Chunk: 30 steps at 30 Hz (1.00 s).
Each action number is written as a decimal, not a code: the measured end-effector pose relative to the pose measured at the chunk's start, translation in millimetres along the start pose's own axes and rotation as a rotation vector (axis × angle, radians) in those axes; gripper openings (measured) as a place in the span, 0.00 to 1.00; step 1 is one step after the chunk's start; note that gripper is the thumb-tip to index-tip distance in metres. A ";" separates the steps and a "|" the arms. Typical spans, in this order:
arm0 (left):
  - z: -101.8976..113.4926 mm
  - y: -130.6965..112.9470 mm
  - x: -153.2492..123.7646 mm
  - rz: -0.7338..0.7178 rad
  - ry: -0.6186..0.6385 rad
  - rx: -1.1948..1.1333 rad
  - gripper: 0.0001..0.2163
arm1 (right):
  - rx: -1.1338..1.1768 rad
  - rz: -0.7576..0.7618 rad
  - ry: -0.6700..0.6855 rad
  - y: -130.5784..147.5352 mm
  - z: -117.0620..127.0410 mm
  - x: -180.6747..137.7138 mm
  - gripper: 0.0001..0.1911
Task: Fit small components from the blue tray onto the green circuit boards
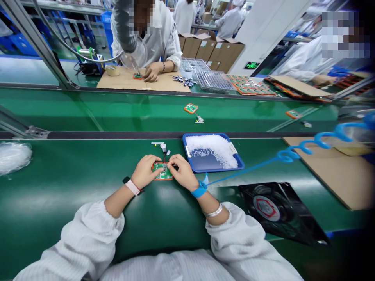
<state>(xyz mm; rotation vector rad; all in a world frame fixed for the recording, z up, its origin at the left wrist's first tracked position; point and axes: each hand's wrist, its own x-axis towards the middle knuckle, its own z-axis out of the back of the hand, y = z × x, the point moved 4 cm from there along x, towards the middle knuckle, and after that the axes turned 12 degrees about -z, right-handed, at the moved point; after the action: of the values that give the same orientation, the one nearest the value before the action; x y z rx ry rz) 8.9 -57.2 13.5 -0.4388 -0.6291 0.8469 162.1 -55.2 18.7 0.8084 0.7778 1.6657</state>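
A green circuit board [163,176] with an orange edge lies on the green bench in front of me. My left hand [145,171] grips its left side, with the thumb laid across the top face. At the board's upper right, the fingers of my right hand [181,168] are pinched together; whatever sits between their tips is too small to make out. Red and dark wires run from the board's far edge to a small white connector part [163,147] just beyond it. A blue wrist strap [200,189] circles my right wrist.
Right of the board stands a blue tray [202,169] of small white pieces. A black fan [272,208] and cardboard [336,171] lie further right, under a coiled blue cord [288,155]. Another board [191,108] rests on the green strip ahead. A co-worker [158,39] sits opposite.
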 end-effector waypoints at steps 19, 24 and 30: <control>80.6 91.3 108.5 0.148 -0.576 0.061 0.34 | -0.554 -0.172 -0.413 -118.3 141.0 6.1 0.06; 77.0 132.9 103.5 0.215 -0.280 0.421 0.32 | -0.561 -0.147 -0.370 -110.9 139.2 6.1 0.09; 72.5 138.5 87.9 0.223 -0.286 0.481 0.27 | -0.535 -0.138 -0.336 -107.5 140.2 5.8 0.11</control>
<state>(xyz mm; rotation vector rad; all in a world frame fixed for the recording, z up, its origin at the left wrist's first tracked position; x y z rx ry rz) -71.7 103.0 14.8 0.0533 -0.6189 1.2480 333.7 -14.1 9.0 0.6114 0.1339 1.4638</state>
